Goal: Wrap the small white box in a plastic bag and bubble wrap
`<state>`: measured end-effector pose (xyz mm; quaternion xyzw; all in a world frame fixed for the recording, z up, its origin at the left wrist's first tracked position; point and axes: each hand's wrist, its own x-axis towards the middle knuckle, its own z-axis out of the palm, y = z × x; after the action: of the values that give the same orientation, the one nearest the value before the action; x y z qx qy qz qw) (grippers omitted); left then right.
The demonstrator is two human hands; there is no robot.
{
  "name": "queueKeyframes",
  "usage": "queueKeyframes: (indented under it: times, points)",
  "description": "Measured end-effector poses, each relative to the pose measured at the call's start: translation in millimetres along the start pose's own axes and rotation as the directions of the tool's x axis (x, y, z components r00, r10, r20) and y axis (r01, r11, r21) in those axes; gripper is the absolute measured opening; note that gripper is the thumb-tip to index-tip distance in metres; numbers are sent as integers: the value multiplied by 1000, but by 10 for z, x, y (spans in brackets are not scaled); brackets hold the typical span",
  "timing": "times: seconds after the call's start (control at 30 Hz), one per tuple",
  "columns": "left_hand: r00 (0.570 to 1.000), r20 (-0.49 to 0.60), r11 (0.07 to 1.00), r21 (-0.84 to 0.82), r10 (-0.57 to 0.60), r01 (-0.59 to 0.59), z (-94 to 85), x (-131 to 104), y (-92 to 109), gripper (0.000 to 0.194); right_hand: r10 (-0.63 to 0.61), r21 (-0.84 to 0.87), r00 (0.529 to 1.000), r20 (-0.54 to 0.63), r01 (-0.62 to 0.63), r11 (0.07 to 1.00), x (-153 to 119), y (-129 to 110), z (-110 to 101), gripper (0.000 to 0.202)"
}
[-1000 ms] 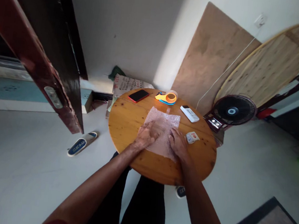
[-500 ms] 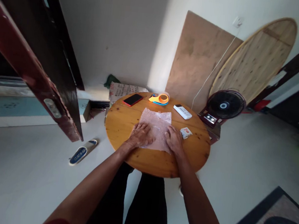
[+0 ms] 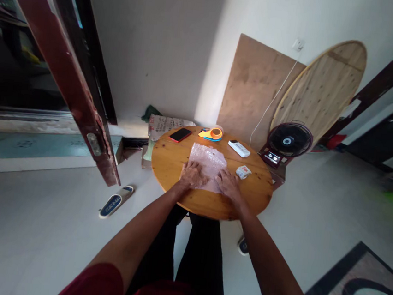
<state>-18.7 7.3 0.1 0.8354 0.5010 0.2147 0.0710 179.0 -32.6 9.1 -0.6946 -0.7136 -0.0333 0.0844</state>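
Observation:
A sheet of bubble wrap (image 3: 209, 160) lies flat in the middle of a round wooden table (image 3: 167, 161). My left hand (image 3: 191, 175) rests palm down on the sheet's near left corner, fingers spread. On the near right part of the sheet lies my right hand (image 3: 227, 183), also flat. A small white box with red print (image 3: 243, 172) sits just right of my right hand. At the table's far side are a red-edged phone (image 3: 180, 135), an orange and blue tape dispenser (image 3: 211, 133) and a white remote (image 3: 239, 148).
A dark red door (image 3: 65, 70) stands open on the left. A fan (image 3: 288, 141), a brown board (image 3: 256, 88) and a round wooden tabletop (image 3: 322, 85) are behind the table. A sandal (image 3: 115, 201) lies on the floor at left; a rug (image 3: 360, 288) is at lower right.
The view has pulled back and up, so the table looks smaller. Both hands stay pressed on the bubble wrap, which now lies flatter with its near edge under my palms.

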Motion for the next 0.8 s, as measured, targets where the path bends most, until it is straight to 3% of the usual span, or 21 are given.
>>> queueKeyframes:
  times: [0.2,0.8]
  points:
    - [995,-33,996,-8,-89,89,-84,-53,31,44,63,-4,998,24,-62,998,-21,-32,129,46]
    - [990,5,989,43,-143,143,-51,8,-12,35,88,31,996,11,-88,996,-50,-74,30,43]
